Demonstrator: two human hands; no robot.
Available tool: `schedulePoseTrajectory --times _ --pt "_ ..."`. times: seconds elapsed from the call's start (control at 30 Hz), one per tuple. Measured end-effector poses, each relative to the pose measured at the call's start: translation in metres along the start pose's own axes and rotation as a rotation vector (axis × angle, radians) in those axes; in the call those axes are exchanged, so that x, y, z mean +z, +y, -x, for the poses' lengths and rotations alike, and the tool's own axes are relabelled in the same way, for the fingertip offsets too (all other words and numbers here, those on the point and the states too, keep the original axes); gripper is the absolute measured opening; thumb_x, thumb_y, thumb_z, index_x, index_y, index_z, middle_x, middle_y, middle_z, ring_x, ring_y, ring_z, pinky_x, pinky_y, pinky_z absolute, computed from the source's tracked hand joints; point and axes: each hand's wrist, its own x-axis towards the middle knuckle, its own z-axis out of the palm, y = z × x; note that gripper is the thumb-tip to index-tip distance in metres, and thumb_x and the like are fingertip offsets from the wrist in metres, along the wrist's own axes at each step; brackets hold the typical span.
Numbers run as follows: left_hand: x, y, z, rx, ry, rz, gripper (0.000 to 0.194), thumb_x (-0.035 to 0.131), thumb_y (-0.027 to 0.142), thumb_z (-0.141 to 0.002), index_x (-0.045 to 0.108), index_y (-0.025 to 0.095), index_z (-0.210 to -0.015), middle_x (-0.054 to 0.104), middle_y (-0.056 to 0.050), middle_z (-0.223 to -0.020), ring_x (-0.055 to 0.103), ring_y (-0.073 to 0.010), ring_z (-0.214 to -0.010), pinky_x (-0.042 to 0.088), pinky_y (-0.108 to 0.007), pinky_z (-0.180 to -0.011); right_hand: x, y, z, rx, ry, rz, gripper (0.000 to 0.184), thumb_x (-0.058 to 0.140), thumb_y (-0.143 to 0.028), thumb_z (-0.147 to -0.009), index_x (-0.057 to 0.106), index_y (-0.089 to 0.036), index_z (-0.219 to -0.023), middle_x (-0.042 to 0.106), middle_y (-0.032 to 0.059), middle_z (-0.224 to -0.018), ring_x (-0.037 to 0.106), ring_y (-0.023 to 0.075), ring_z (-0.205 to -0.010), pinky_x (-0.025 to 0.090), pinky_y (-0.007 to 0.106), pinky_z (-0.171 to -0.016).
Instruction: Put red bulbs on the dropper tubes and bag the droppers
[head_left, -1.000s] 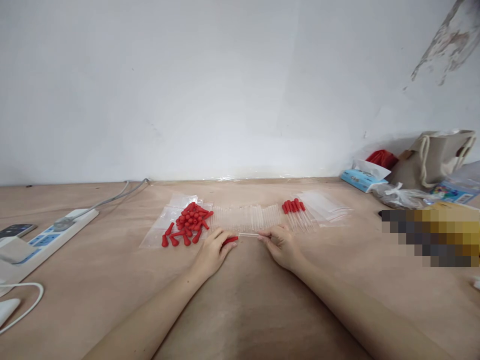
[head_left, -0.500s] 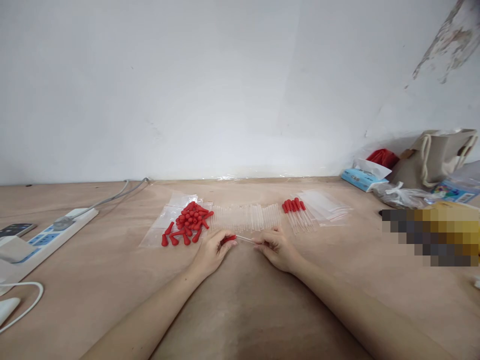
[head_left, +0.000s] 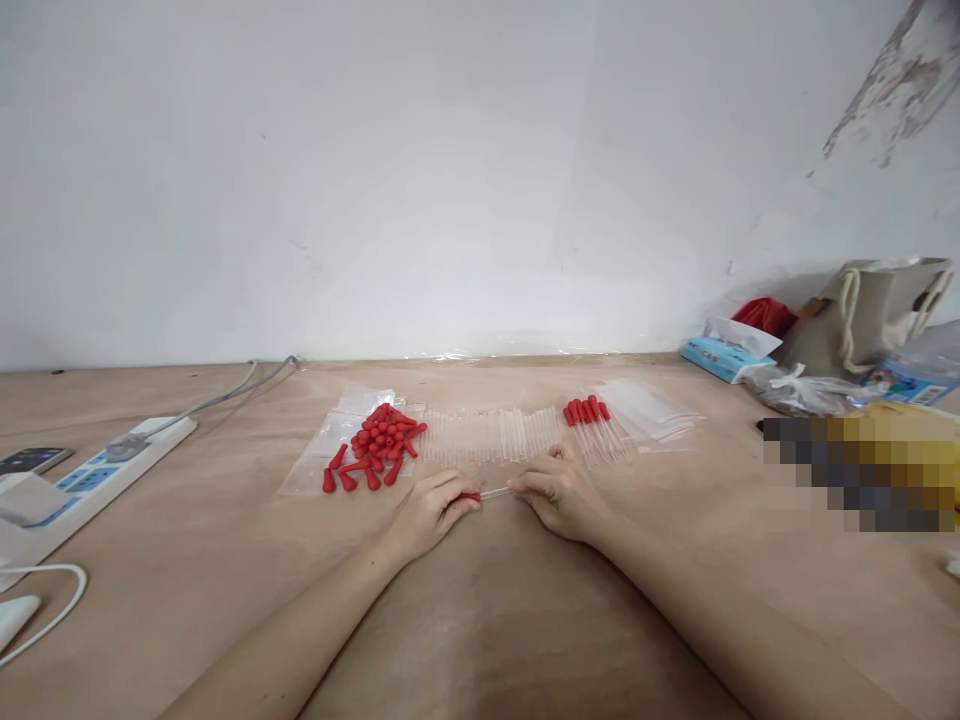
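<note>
My left hand [head_left: 435,512] pinches a red rubber dropper bulb [head_left: 471,496], mostly hidden by the fingers. Opposite it, my right hand [head_left: 556,495] is closed on a thin clear glass dropper tube [head_left: 495,492]. The tube's near end meets the bulb's mouth; how deep it sits I cannot tell. Beyond my left hand, a heap of red bulbs [head_left: 386,437] rests on a clear plastic bag [head_left: 311,462]. A row of clear tubes [head_left: 480,435] lies behind both hands. Several tubes fitted with red bulbs [head_left: 589,412] lie past my right hand.
Flat plastic bags [head_left: 649,410] lie right of the fitted droppers. At left are a power strip [head_left: 142,445] with cables and a phone [head_left: 34,460]. A blue tissue pack [head_left: 724,358] and a beige bag [head_left: 885,310] stand at the back right, against the wall [head_left: 450,200].
Both hands have shifted slightly. My left hand has come a little nearer to me with the bulb, and the tube, tilted before, now lies almost level between the hands.
</note>
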Motion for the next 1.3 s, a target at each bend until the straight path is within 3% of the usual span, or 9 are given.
schedulePoseTrajectory --times 0.47,0.87,1.13,1.23,1.3 --pt "0.004 0.0 0.002 0.06 -0.008 -0.095 0.019 0.042 0.028 -0.087 0.057 0.018 -0.084 0.057 -0.003 -0.074 0.053 -0.013 -0.067 0.041 -0.023 -0.062 0.007 -0.014 -0.001 -0.016 -0.026 0.117 0.022 0.037 -0.019 -0.085 0.056 -0.017 -0.074 0.061 0.0008 -0.062 0.05 0.0106 -0.056 0.022 0.028 -0.067" --pt "0.005 -0.001 0.003 0.078 -0.026 -0.114 0.021 0.039 0.029 -0.088 0.056 0.018 -0.086 0.057 -0.004 -0.077 0.053 -0.0138 -0.07 0.042 -0.025 -0.064 0.014 -0.02 -0.003 0.109 -0.158 0.081 0.029 0.034 -0.021 -0.087 0.051 -0.018 -0.064 0.059 -0.0016 -0.054 0.046 0.0098 -0.048 0.025 0.027 -0.068" --pt "-0.002 -0.001 -0.001 0.013 0.05 -0.087 0.02 0.052 0.034 -0.081 0.056 0.02 -0.094 0.059 -0.004 -0.086 0.054 -0.0163 -0.077 0.043 -0.028 -0.07 -0.011 -0.018 -0.015 0.01 -0.211 0.12 0.019 0.045 -0.027 -0.084 0.059 -0.019 -0.074 0.063 0.0017 -0.073 0.053 0.0135 -0.071 0.026 0.028 -0.067" --pt "-0.005 -0.001 -0.001 -0.058 0.163 -0.12 0.035 0.057 0.037 -0.077 0.051 0.021 -0.108 0.058 -0.006 -0.097 0.054 -0.0189 -0.088 0.043 -0.031 -0.077 -0.02 -0.003 -0.016 0.115 -0.143 0.147 0.018 0.047 -0.027 -0.082 0.06 -0.02 -0.072 0.063 0.0018 -0.072 0.053 0.0148 -0.072 0.027 0.029 -0.068" --pt "-0.006 -0.004 -0.001 -0.12 0.212 -0.118 0.029 0.053 0.034 -0.08 0.052 0.02 -0.105 0.059 -0.005 -0.09 0.055 -0.0176 -0.083 0.044 -0.029 -0.072 -0.024 0.015 -0.014 0.3 -0.026 0.159 0.021 0.046 -0.029 -0.082 0.06 -0.02 -0.069 0.063 0.0021 -0.07 0.054 0.0152 -0.069 0.029 0.028 -0.066"
